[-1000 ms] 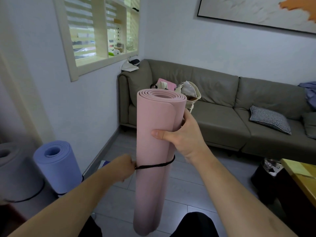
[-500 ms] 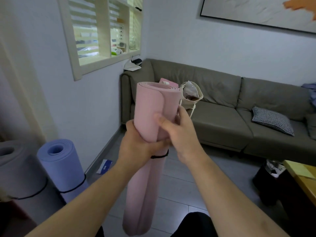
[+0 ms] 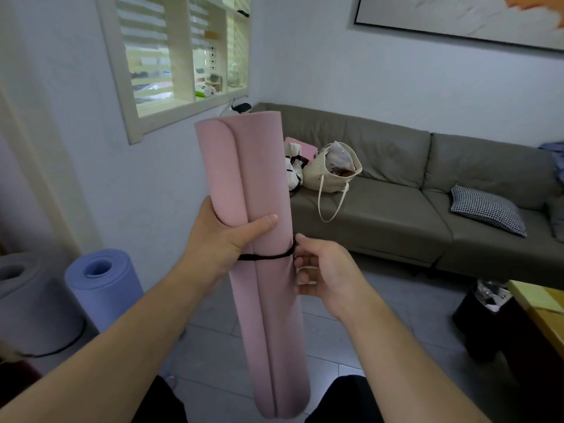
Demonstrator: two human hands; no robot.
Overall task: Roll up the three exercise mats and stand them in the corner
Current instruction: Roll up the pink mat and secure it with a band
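A rolled pink mat (image 3: 259, 184) is held nearly upright in front of me, its lower end in the air above the floor. My left hand (image 3: 222, 236) grips its middle, thumb across the front. A black elastic band (image 3: 265, 256) circles the roll just below that thumb. My right hand (image 3: 323, 270) pinches the band at the roll's right side. A rolled blue mat (image 3: 103, 288) stands on end by the left wall, with a rolled grey mat (image 3: 27, 303) beside it, a black band around its base.
A grey sofa (image 3: 412, 209) runs along the back wall with a cream tote bag (image 3: 331, 169) and a checked cushion (image 3: 488, 209) on it. A dark bin (image 3: 488, 315) and a yellow-topped table (image 3: 543, 306) stand at the right. Grey tiled floor lies below.
My left hand has taken over the grip on the roll's middle, and my right hand has dropped to the band on the right. The view has turned left of the sofa bags.
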